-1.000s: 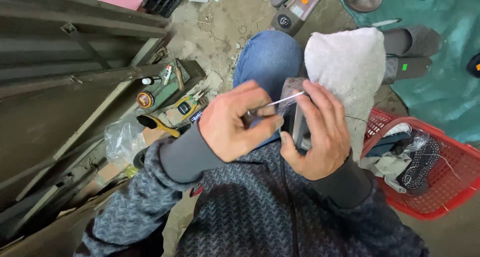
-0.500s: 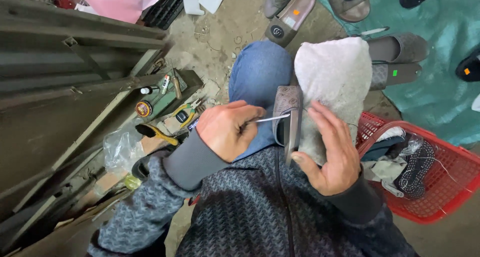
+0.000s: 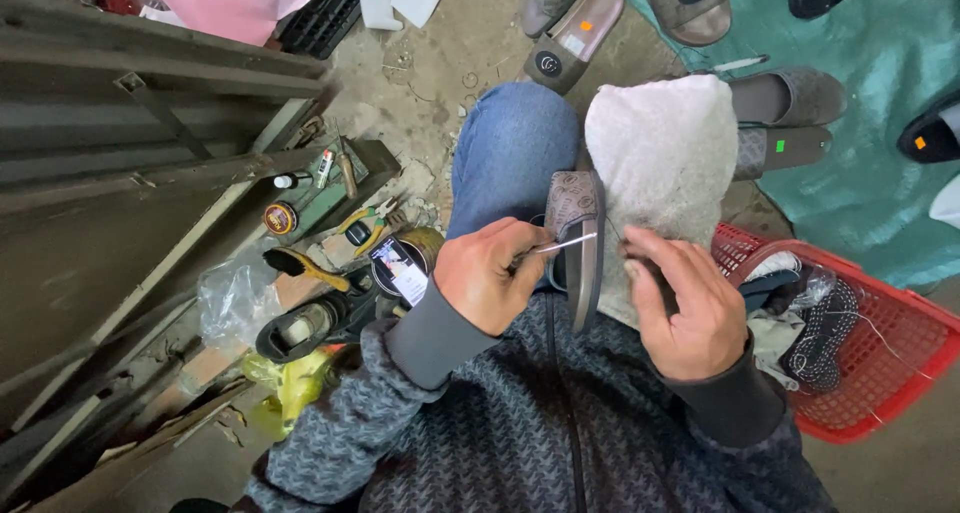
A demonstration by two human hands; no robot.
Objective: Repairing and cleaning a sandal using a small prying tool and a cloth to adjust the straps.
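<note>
**Needle at the sandal's edge, hands lower on the lap**

The left hand (image 3: pixel 492 285) is closed around a thin metal needle (image 3: pixel 565 244), its tip meeting the edge of the brown sandal (image 3: pixel 578 245); the sandal stands on edge over the lap, against a white cloth (image 3: pixel 668 163) draped on the knee; the right hand (image 3: pixel 683 306) curls behind the sandal, fingers pressed to the cloth, steadying it; half a second ago the right hand lay spread wider across the cloth, and both hands sat higher in the view; now the floor tools show more fully; a phone (image 3: pixel 402 269) lies just left of the left hand; a red basket (image 3: pixel 900 373) sits to the right.
</note>
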